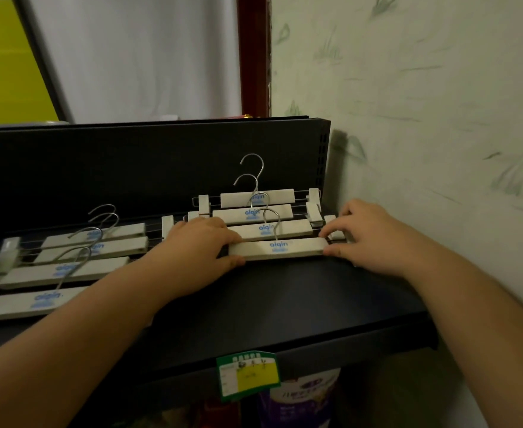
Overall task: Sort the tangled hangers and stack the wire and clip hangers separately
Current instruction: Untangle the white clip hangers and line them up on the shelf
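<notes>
A: Start at the left. What lies along that end of the shelf (284,291)?

B: A row of four white clip hangers, the left group (68,267), overlapping like shingles, their metal hooks pointing toward 1 o'clock. The nearest bar sits close to the front lip of the shelf; the left ends run out of view. A white clip (8,253) shows at the far left.

A: Any bare room?

B: Yes, the dark shelf surface in front of the hands, from 5 to 7 o'clock of them, out to the front edge. Behind, an upright dark back panel (130,168) closes the shelf off; at 3 o'clock the patterned wall (439,118) hems in the right end.

A: The hands?

B: The left hand (198,251) lies palm down on the left end of the front hanger (280,247); its fingers curl over the bar's top and the thumb presses the near edge. The right hand (374,239) is at the bar's right end, thumb against its corner, fingertips bent down onto a white clip just behind. Whether they pinch that clip I cannot tell.

A: And that hanger belongs where?

B: It is the nearest of the right group (257,208), four clip hangers stepped back toward 12 o'clock, hooks upright against the back panel.

A: Below the shelf?

B: A green and yellow price tag (247,376) hangs on the front lip, with a purple package (300,403) beneath it.
</notes>
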The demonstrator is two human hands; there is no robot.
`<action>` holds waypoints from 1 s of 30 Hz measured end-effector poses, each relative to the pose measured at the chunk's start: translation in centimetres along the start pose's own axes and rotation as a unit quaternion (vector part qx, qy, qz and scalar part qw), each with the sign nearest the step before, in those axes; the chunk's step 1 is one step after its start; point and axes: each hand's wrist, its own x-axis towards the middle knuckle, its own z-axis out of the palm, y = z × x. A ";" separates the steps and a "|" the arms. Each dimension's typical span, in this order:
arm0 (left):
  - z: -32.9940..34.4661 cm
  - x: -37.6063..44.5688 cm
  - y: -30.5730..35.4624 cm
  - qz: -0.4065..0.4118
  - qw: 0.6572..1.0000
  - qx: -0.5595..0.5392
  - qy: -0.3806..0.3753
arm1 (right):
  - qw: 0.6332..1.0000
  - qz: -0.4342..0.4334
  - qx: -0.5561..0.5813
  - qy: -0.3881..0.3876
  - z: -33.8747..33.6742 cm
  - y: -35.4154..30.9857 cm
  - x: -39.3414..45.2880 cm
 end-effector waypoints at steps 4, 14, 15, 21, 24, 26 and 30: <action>0.3 0.3 -0.1 -0.016 1.000 0.010 0.002 | 1.000 0.008 0.021 -0.007 0.2 0.5 0.4; -1.0 2.1 -0.1 -0.029 0.997 0.000 -0.071 | 1.000 0.005 0.009 -0.006 0.3 -0.8 9.4; -1.0 2.4 -0.1 -0.029 0.996 0.007 -0.086 | 1.000 0.009 -0.006 -0.025 0.6 -0.8 10.2; -0.3 3.6 0.0 -0.026 0.994 0.004 -0.111 | 0.995 -0.002 -0.060 -0.079 0.8 -0.4 11.7; -0.3 3.3 0.3 -0.015 0.994 0.000 -0.110 | 0.992 -0.027 -0.062 -0.110 0.0 -0.1 11.2; -0.3 2.9 0.5 -0.010 0.994 0.009 -0.112 | 0.991 -0.042 -0.041 -0.124 -0.5 0.2 10.9; -0.4 2.6 0.6 -0.013 0.992 0.019 -0.125 | 0.993 -0.051 0.027 -0.104 -0.8 1.0 10.6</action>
